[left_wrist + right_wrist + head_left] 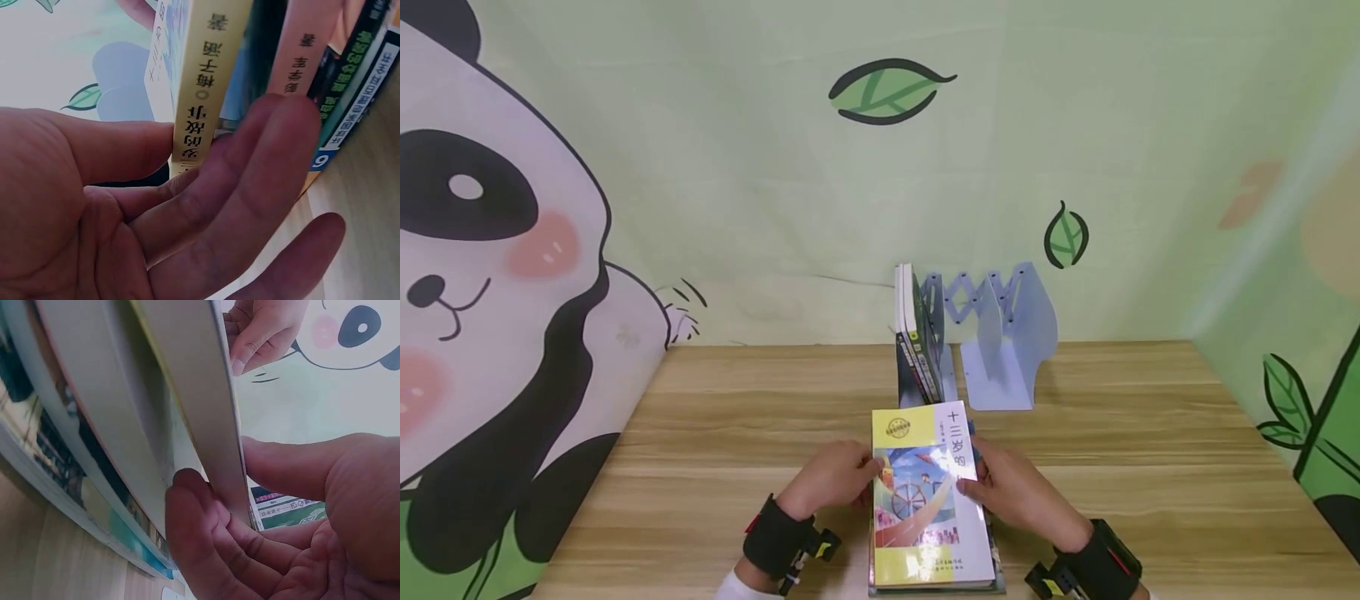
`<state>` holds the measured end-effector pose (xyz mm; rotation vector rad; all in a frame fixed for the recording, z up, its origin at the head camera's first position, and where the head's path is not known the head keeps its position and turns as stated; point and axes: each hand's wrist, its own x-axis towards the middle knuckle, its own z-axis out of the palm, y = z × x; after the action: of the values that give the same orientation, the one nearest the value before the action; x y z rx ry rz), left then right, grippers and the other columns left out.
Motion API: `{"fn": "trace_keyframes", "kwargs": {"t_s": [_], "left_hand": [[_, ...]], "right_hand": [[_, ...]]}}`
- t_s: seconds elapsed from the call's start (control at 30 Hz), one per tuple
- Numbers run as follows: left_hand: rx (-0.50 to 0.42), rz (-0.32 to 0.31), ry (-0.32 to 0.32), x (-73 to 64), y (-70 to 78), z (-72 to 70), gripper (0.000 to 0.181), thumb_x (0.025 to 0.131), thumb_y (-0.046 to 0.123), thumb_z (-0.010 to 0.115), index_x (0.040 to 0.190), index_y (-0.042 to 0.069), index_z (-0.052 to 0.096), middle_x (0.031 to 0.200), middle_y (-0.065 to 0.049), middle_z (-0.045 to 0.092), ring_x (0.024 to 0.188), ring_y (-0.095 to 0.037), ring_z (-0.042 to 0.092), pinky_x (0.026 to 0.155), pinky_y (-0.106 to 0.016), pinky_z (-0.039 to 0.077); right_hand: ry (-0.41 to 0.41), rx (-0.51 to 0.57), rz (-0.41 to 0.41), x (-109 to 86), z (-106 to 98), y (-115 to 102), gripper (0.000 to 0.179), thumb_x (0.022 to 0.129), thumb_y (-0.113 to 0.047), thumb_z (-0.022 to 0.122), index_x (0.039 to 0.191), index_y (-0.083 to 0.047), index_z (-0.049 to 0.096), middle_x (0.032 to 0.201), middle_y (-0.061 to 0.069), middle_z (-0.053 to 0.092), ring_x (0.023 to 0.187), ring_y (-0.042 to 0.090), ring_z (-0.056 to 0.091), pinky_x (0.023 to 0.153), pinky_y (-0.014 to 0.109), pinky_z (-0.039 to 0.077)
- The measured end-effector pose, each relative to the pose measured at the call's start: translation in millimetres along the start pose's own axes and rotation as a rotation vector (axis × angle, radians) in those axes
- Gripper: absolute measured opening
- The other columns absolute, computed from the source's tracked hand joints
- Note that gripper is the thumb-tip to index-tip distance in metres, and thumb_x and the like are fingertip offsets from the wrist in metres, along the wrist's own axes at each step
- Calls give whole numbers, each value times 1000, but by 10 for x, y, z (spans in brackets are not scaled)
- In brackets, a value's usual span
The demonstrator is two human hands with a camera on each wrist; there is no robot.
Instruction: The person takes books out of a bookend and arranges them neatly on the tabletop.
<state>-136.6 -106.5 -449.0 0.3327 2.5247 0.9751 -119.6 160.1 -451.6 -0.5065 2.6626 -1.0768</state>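
Observation:
A book with a yellow and white cover and a Ferris wheel picture (916, 508) lies on top of a stack near the table's front. My left hand (833, 477) grips its yellow spine (209, 75), thumb on the cover and fingers underneath. My right hand (1021, 493) pinches the opposite, page-edge side (200, 381) between thumb and fingers. In the right wrist view a gap separates this book from the one below. Under it, the left wrist view shows a pink-spined book (306, 50) and a dark book with green lettering (350, 62). The stack is mostly hidden in the head view.
Behind the stack stands a pale blue expandable book rack (1033, 333). Several upright books (917, 333) lean at its left end. The wood-grain table (760, 392) reaches back to a wall covering with a panda (512, 292) and leaves.

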Motion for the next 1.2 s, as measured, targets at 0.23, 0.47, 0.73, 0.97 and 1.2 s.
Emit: {"fn": "trace_keyframes", "kwargs": {"t_s": [0.23, 0.47, 0.73, 0.97, 1.2], "left_hand": [[77, 20, 25, 2, -11, 24, 25, 100, 27, 55, 89, 8, 66, 61, -1, 54, 53, -16, 50, 52, -27, 38], [78, 20, 26, 27, -46, 42, 26, 100, 29, 55, 87, 8, 66, 60, -1, 53, 53, -16, 49, 51, -27, 37], [69, 18, 6, 48, -81, 59, 27, 101, 31, 53, 96, 9, 68, 59, 0, 55, 51, -15, 50, 50, -27, 37], [67, 24, 11, 42, -81, 64, 27, 101, 30, 53, 93, 9, 67, 60, 0, 54, 51, -14, 50, 49, -27, 36], [73, -33, 94, 39, -88, 36, 34, 98, 39, 56, 86, 9, 65, 62, 1, 51, 54, -15, 47, 49, -27, 34]], "right_hand": [[-31, 21, -11, 5, 16, 31, 51, 93, -16, 67, 139, -5, 49, 91, 2, 63, 72, 11, 55, 58, 22, 43], [-42, 23, 18, 16, 38, 44, 50, 93, -17, 67, 139, -5, 49, 98, 3, 64, 78, 12, 57, 63, 23, 45], [-27, -13, 92, 12, 79, 52, 51, 92, -18, 69, 137, -3, 50, 88, 1, 61, 74, 13, 54, 61, 24, 41], [-33, -34, 115, 20, 98, 61, 50, 92, -19, 68, 136, -3, 50, 74, 0, 52, 66, 13, 50, 54, 22, 35], [-61, -38, 124, 23, 86, 75, 58, 94, -24, 66, 143, -4, 45, 73, 1, 52, 64, 13, 50, 52, 22, 35]]}}
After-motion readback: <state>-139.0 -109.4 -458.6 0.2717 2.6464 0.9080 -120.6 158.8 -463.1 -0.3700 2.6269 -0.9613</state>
